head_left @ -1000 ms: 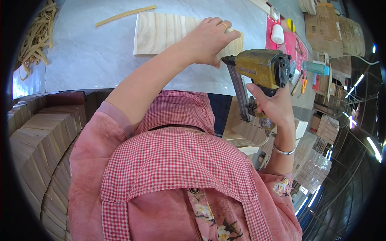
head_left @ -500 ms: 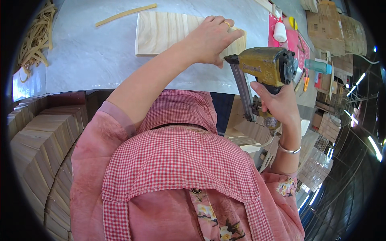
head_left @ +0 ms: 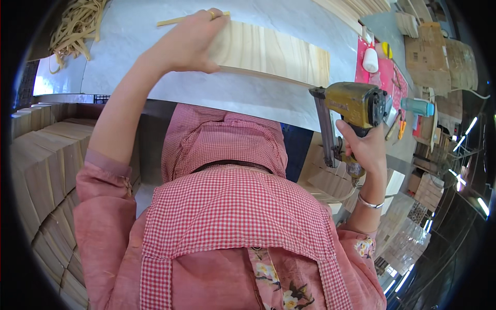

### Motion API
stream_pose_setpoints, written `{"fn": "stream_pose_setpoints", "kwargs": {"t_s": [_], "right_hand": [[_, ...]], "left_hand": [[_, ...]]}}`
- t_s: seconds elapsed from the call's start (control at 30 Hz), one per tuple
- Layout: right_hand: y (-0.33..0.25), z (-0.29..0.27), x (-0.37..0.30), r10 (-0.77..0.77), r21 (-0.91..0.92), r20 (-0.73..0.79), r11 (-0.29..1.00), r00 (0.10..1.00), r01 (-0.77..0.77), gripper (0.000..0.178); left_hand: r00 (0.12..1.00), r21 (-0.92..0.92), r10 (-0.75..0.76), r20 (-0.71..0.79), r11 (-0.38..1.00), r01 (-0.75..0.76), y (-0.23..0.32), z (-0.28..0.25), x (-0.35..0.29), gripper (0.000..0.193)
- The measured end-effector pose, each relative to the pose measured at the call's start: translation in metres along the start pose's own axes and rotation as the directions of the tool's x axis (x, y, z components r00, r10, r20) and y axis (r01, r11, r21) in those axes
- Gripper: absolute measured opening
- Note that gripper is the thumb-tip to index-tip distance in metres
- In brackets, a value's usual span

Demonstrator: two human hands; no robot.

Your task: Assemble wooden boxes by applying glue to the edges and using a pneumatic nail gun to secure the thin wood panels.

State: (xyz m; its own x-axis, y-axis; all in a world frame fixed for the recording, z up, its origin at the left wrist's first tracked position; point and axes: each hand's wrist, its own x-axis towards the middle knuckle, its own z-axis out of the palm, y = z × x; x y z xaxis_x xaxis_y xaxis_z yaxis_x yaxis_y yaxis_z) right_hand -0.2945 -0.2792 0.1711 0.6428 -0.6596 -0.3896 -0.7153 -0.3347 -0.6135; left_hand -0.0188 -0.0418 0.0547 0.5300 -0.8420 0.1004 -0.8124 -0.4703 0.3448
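Note:
A pale, striped-grain wooden piece (head_left: pixel 276 51), thick like a panel or shallow box, lies flat on the table before me. My left hand (head_left: pixel 199 41) spans its left end, thumb along the near edge and fingers over the far side. In my right hand (head_left: pixel 364 147) is a worn yellow and black nail gun (head_left: pixel 354 103), gripped by its handle. The gun's nose is just off the wood's near right corner, and its long magazine slants down towards me. Behind my left hand a tan strip (head_left: pixel 169 22) is partly covered.
Many tan strips (head_left: pixel 77 31) are heaped at the table's (head_left: pixel 129 46) far left. To the right sit a white bottle (head_left: pixel 370 61), a teal bottle (head_left: pixel 417 107) and orange-handled tool (head_left: pixel 402 129). Stacked wooden pieces (head_left: pixel 49 155) stand below left; an air hose (head_left: pixel 336 199) trails from the gun.
My left hand has moved from the wood's right end to its left end. The wood now sits turned slightly and further right. The nail gun has shifted a little right and down.

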Motion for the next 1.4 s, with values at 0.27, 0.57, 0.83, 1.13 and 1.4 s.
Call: {"fn": "stream_pose_setpoints", "kwargs": {"t_s": [0.27, 0.57, 0.83, 1.13, 1.4], "right_hand": [[-0.008, 0.009, -0.004, -0.053, 0.047, -0.001, 0.998, 0.999, 0.053, 0.022], [-0.035, 0.027, 0.003, -0.046, -0.025, 0.099, 0.998, 0.994, 0.049, 0.026], [-0.042, 0.045, 0.007, -0.242, -0.015, 0.127, 0.969, 0.962, 0.246, 0.033], [-0.057, 0.058, 0.008, -0.214, -0.025, 0.174, 0.975, 0.961, 0.222, 0.035], [-0.074, 0.061, 0.009, -0.105, -0.099, 0.206, 0.987, 0.973, 0.128, 0.037]], "left_hand": [[0.998, -0.079, -0.048, 0.046, 0.996, 0.051, 0.047, 0.035, 0.026, 0.092], [0.984, -0.321, 0.088, -0.155, 0.937, -0.135, 0.023, 0.052, 0.009, 0.091], [0.99, -0.485, 0.066, -0.123, 0.866, -0.118, 0.022, 0.058, 0.006, 0.095], [0.98, -0.496, 0.075, -0.185, 0.854, -0.159, 0.011, 0.063, 0.001, 0.103], [0.984, -0.479, 0.077, -0.16, 0.866, -0.145, 0.006, 0.066, 0.002, 0.109]]}}
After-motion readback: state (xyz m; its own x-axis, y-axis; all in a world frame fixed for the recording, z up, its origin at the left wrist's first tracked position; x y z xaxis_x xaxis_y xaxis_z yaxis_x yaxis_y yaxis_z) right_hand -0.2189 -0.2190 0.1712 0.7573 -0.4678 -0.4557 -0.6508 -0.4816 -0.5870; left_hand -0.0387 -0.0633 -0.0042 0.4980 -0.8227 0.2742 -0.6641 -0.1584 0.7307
